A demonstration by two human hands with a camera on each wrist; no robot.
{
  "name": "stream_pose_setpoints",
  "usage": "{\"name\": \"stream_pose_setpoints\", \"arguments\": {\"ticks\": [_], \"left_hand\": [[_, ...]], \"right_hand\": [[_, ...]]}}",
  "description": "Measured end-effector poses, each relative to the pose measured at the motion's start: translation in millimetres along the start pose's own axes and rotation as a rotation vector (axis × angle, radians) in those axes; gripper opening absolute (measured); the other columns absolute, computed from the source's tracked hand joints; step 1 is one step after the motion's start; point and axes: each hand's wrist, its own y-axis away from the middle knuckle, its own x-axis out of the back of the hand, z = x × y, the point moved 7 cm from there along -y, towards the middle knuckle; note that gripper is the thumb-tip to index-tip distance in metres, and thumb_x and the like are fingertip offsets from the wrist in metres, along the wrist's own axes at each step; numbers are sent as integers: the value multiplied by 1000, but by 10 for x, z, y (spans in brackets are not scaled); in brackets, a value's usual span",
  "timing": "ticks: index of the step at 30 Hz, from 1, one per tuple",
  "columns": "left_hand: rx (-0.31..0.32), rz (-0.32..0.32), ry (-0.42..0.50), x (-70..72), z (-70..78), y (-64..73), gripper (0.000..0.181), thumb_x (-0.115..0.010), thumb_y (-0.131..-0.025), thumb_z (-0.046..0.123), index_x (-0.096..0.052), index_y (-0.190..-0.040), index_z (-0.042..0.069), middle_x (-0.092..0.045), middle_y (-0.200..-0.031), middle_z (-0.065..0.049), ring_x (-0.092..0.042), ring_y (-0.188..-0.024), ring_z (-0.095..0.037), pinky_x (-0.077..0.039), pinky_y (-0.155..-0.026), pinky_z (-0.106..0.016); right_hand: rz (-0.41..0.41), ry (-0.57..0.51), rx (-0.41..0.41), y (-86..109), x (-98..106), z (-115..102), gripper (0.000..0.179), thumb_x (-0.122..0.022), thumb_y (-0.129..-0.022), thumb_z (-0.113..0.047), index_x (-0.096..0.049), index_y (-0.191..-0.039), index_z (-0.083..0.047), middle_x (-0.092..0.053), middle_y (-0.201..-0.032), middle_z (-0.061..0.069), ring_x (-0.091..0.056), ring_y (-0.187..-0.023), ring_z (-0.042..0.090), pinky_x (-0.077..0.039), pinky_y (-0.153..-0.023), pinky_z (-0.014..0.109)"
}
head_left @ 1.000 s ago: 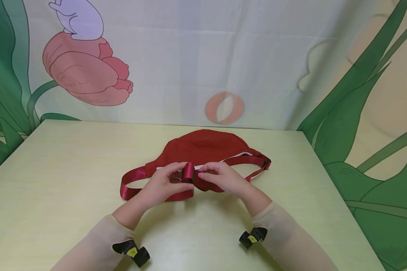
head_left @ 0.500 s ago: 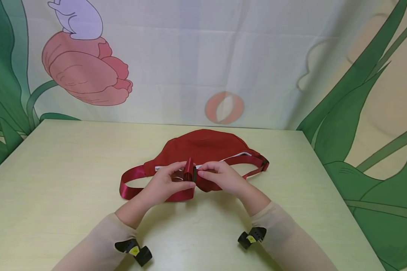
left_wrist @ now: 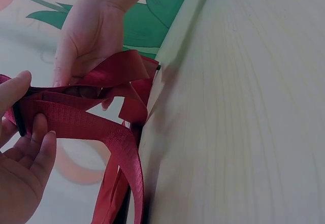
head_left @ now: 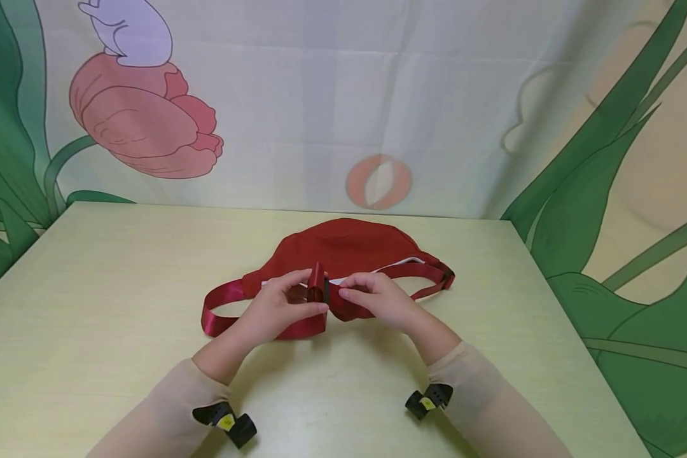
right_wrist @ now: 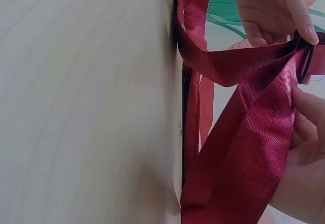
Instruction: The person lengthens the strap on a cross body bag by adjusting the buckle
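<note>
A red waist bag lies on the table, its dark red webbing strap looping out at both sides. In front of the bag, my left hand pinches the strap at a black slide buckle, thumb toward me and fingers behind. A short fold of strap stands up at the buckle. Just right of it, my right hand pinches the strap between thumb and fingers. Both hands hold this part raised off the tabletop, as the left wrist view shows. Part of the buckle is hidden by fingers and webbing.
The pale wooden table reaches back to a printed curtain with flowers and leaves. At the bag's right end is another black strap fitting. A white zipper edges the bag's front.
The strap fold at the buckle has turned from facing me to nearly edge-on. My right hand has shifted slightly right, a little away from the buckle. The bag has barely moved.
</note>
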Motion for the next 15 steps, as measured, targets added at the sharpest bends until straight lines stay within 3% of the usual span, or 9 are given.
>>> {"name": "stream_pose_setpoints", "arguments": {"ticks": [15], "left_hand": [[1, -10, 39, -23, -6, -13, 43, -75, -79, 15, -60, -119, 8, -65, -101, -5, -63, -88, -23, -53, -76, -32]], "right_hand": [[8, -40, 4, -12, -16, 5, 19, -60, -92, -19, -67, -104, -5, -65, -90, 3, -58, -82, 18, -48, -72, 29]]}}
